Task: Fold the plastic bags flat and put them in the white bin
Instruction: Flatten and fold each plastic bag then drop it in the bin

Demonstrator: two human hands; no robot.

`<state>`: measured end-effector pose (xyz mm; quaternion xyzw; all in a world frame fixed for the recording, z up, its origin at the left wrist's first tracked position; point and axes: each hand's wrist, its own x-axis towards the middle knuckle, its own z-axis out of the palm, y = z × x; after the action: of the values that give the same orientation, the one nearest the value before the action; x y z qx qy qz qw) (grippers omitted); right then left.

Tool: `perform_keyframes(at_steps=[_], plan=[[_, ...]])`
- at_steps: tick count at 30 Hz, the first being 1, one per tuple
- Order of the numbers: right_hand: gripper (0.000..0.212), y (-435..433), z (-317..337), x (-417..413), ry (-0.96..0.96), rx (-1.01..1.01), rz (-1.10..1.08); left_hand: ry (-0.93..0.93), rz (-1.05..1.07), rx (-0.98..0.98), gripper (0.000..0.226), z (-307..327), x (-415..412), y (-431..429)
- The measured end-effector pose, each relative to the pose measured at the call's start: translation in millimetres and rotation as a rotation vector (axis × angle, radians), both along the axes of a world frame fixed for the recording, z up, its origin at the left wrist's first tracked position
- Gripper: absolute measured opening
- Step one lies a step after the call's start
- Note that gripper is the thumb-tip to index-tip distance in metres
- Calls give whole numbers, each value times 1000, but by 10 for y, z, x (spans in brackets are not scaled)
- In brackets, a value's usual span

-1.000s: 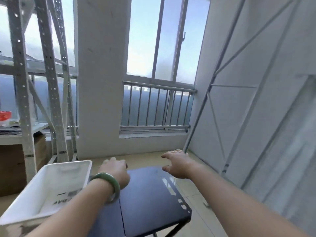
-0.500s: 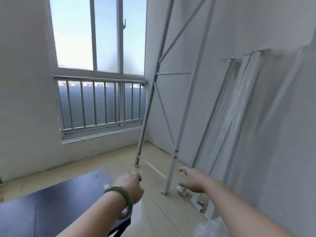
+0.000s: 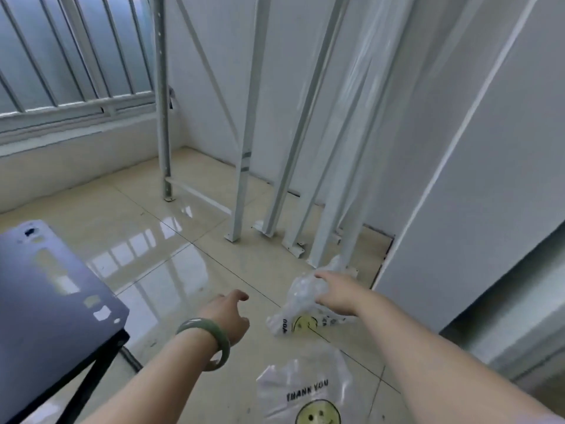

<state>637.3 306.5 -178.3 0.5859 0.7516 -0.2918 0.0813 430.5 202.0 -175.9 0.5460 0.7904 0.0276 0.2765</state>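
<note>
The view swings away from the window and down to the glossy beige tiled floor, where a person's right hand now lands on a crumpled clear plastic bag lying near the feet of the white metal shelving uprights. Its fingers and thumb curl round the bunched top of the film. A second ago both hands hovered empty over the dark blue flat-topped table, which has slid to the left edge of the view. The left hand, with a green bangle on its wrist, hangs above the tiles just beside the bag, loosely spread and holding nothing. A second clear plastic bag printed THANK YOU lies flatter on the floor nearer the person, untouched. The white bin, seen on the table a second ago, is out of view. The turn suggests the pick-up is only beginning: neither bag is folded yet, and both must be carried back to the table side.
</note>
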Motion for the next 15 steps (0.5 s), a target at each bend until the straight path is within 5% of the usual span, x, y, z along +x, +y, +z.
perform_keyframes(at_steps=[8,15], plan=[[66,-59,-1161,416,-15,-159,-132,-217,104,-190,62,-1351,210,-33],[66,-416,-2043,882,-49,-250,-349,-506,476,-335,79,-2245,437,-449]])
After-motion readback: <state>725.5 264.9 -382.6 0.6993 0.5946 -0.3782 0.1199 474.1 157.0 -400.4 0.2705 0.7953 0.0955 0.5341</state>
